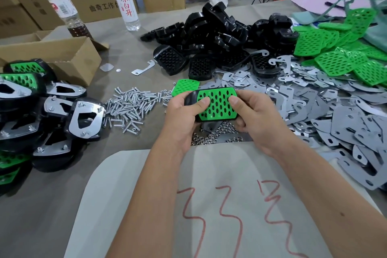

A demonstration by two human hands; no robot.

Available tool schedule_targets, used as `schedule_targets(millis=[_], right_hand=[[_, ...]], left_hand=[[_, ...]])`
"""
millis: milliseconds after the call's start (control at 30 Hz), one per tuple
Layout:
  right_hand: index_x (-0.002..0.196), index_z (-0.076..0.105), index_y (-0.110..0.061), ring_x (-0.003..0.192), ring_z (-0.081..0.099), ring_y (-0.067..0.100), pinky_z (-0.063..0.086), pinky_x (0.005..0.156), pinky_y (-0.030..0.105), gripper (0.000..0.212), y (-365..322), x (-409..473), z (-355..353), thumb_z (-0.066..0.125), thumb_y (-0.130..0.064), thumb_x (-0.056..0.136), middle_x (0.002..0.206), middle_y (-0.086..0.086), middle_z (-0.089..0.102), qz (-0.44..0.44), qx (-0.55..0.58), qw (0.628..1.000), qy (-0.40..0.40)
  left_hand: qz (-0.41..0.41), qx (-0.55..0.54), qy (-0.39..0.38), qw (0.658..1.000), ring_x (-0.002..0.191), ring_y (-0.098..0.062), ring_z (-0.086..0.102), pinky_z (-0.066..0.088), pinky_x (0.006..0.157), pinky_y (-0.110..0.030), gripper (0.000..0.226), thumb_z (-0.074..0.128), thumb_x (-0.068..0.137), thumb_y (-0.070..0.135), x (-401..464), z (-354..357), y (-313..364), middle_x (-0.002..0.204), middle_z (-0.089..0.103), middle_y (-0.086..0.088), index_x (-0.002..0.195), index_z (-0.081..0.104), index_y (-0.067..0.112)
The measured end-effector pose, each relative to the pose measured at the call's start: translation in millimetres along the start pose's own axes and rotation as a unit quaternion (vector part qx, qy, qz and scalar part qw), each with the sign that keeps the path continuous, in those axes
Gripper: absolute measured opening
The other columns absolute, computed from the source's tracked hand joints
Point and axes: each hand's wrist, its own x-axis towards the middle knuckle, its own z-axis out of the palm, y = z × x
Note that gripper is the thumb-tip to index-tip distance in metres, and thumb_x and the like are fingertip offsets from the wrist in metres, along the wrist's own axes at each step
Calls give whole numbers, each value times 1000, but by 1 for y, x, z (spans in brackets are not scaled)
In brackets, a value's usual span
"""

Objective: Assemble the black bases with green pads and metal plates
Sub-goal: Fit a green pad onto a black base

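Both hands, left [184, 111] and right [249, 111], grip one black base [191, 97], thumbs pressing the green pad [216, 103] into it, just above the nuts [211, 135], bolts [127, 104] leftward.

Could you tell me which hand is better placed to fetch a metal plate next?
The right hand: the pile of metal plates lies just beside it, while the left hand, also gripping the black base, sits toward the screws.

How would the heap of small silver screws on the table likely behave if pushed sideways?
The small silver screws lie loose and uncontained, so they would probably scatter rather than move together. Their round shanks suggest some may roll. Being small metal parts, they likely feel dense for their size.
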Motion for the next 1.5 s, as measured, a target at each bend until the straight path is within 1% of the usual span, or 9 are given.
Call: schedule_targets(millis=[133,267,467,767,933,1067,1200,1367,1500], right_hand=[[113,69,-9,56,24,19,15,60,49,22,2,0,2,48,-15,110,80,11,42,-9,-3,1000,15],[112,71,-12,45,26,8,20,57,43,23,5,1,2,48,-16,110,61,-5,42,-11,0,1000,20],[105,74,-21,52,33,11,30,62,42,23,3,1,3,51,-19,109,79,11,49,-20,3,1000,22],[115,71,-8,55,41,8,44,51,20,23,4,7,-7,52,-19,109,87,11,51,14,31,999,-43],[115,68,-11,55,43,8,47,54,25,23,0,6,-1,46,-15,111,85,16,53,1,-12,999,-45],[122,60,-8,52,40,9,42,48,22,21,-5,0,3,44,-14,111,118,29,64,-22,-21,999,-36],[120,58,-11,49,41,9,40,44,21,16,-7,-3,4,46,-14,110,114,25,65,-46,-34,998,-24],[117,60,-13,45,40,11,38,42,23,14,-2,-1,0,48,-15,109,112,23,67,-56,-17,998,15],[117,62,-14,48,45,15,41,46,28,15,0,0,1,50,-14,108,111,12,72,-57,-6,998,37]], left_hand=[[-1,21,7,1000,109,-40,72,60,90,-58,24,68,93,-2,1,2,1,116,74,-20,117,67,3],[-8,29,0,1000,103,-36,73,61,89,-55,23,68,94,0,1,2,2,107,77,-13,116,68,4],[-11,-4,-7,1000,91,-32,76,62,64,-43,27,69,93,-1,-3,3,4,113,74,-22,119,64,-1],[24,-2,34,999,96,-33,75,63,79,-53,19,65,96,0,-2,10,-1,107,77,-14,115,66,3],[45,3,41,998,91,-29,75,62,74,-48,15,65,96,1,-4,9,-2,104,77,-12,110,67,8],[37,-23,25,999,89,-29,75,64,68,-44,16,65,97,1,-5,8,-1,102,77,-12,111,68,6],[30,-48,6,998,84,-29,75,61,59,-41,15,63,97,2,-5,6,1,99,77,-13,112,67,5],[27,-34,-22,999,94,-23,76,63,76,-36,17,69,96,6,-5,10,1,104,78,-10,112,67,7],[13,-3,-39,999,101,-28,76,62,81,-36,46,77,82,-11,-6,11,1,113,76,-15,122,62,6]])
